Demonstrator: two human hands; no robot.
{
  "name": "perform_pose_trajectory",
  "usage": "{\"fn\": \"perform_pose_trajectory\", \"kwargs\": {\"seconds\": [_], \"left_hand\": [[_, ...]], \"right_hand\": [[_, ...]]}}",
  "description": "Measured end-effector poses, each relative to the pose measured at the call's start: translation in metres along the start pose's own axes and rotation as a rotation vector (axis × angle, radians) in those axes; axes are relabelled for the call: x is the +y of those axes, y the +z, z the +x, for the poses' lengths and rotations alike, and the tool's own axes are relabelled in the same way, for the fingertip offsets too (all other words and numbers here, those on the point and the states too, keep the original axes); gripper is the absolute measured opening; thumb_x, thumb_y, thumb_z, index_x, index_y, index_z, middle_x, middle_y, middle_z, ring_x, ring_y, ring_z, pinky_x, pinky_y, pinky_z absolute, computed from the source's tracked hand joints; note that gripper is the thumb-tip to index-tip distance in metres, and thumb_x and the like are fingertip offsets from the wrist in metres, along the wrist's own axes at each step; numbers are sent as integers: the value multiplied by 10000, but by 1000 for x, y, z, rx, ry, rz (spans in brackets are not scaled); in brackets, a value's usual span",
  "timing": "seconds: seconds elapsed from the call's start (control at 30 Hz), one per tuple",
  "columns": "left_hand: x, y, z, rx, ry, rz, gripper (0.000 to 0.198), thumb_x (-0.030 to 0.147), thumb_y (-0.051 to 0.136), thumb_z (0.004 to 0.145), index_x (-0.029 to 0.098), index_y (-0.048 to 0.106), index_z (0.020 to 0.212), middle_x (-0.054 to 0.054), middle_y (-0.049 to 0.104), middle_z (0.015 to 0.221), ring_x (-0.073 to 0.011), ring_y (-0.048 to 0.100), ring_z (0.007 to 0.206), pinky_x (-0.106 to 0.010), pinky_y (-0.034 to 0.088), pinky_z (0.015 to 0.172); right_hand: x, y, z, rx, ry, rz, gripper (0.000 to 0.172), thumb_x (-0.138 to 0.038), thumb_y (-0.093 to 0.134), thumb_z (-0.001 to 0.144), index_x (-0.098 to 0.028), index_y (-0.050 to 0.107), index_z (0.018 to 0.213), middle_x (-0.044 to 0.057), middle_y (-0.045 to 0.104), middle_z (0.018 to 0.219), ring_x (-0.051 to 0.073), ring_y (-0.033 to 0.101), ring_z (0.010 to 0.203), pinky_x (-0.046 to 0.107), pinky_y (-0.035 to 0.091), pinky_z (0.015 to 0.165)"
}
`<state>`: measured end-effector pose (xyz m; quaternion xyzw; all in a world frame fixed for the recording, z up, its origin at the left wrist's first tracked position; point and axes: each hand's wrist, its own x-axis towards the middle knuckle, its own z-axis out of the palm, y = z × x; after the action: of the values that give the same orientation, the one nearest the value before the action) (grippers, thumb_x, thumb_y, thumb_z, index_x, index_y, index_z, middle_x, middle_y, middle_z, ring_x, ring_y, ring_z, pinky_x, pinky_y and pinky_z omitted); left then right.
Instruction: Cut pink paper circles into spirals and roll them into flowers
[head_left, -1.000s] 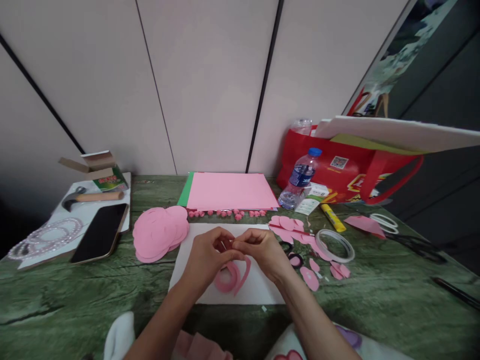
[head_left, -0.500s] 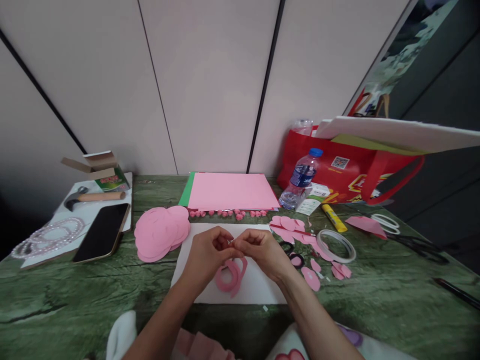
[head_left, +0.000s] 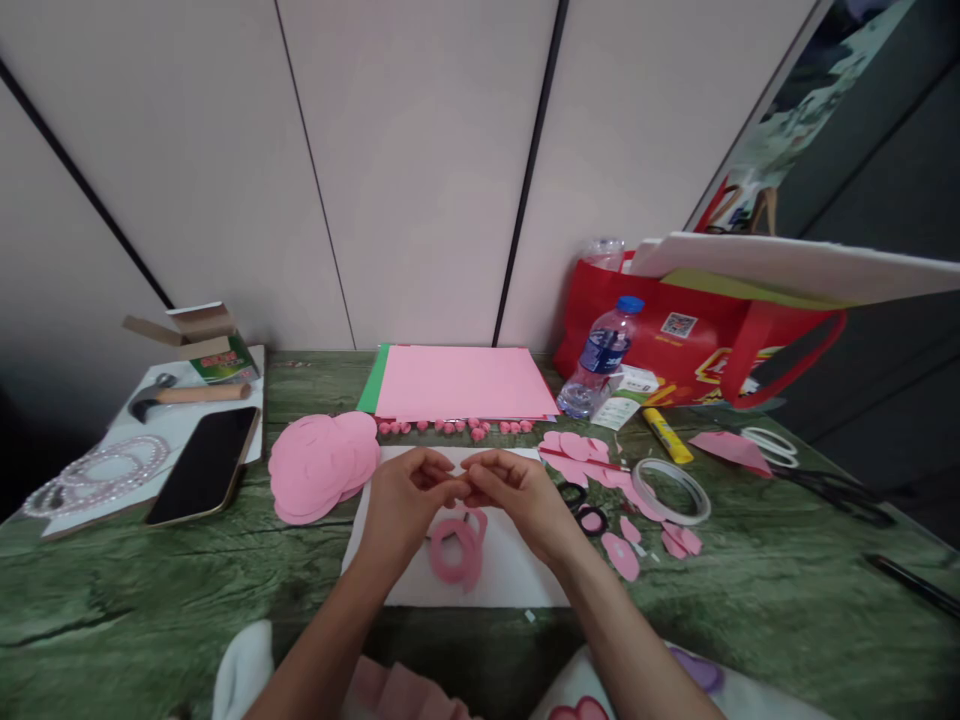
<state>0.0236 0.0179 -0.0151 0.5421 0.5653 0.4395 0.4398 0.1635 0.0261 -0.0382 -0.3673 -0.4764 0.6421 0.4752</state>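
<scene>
Over a white sheet [head_left: 517,575], my left hand [head_left: 409,505] and my right hand [head_left: 514,500] meet at the fingertips, both closed in a pinch. Between and below them hangs a curled pink paper spiral [head_left: 455,565], its upper end running up into the fingers. A short thin dark piece shows beside the strip just under the fingertips; what it is I cannot make out. The pinched part of the paper is hidden by the fingers. Behind the hands lies a row of small rolled pink paper flowers [head_left: 478,432].
Left stand a stack of pink scalloped paper rounds [head_left: 322,470], a phone [head_left: 206,465], a hammer [head_left: 191,393] and bead strings [head_left: 112,470]. Right lie pink scraps [head_left: 621,555], black-handled scissors [head_left: 574,496], a tape roll [head_left: 703,505], a glue stick [head_left: 667,435] and a water bottle [head_left: 602,360].
The fingertips have shifted slightly, with the fingers of both hands a little more arched. The pink spiral beneath has turned a little and hangs in nearly the same place.
</scene>
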Motion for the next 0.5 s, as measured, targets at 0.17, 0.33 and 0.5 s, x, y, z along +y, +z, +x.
{"fn": "perform_pose_trajectory", "kwargs": {"seconds": [0.17,0.33,0.5], "left_hand": [[-1,-2,2,20,25,28,169,224,622,605,133,581,741,-20,623,571,-173,622,548,-268,484,544],[-8,-10,8,126,56,111,182,222,597,613,133,577,770,-23,633,603,-179,636,559,-280,493,563],[-7,-12,9,134,55,114,193,212,594,599,141,560,775,-6,628,563,-181,635,542,-277,489,553]], "right_hand": [[3,-3,3,20,27,29,267,-362,643,665,-149,607,821,25,667,669,120,621,611,250,494,623],[9,-2,6,147,54,-81,315,-417,649,615,-140,599,758,39,669,654,113,596,520,232,480,511],[14,-3,7,64,114,-257,310,-440,545,700,-134,587,733,39,658,567,105,564,435,209,444,437]]}}
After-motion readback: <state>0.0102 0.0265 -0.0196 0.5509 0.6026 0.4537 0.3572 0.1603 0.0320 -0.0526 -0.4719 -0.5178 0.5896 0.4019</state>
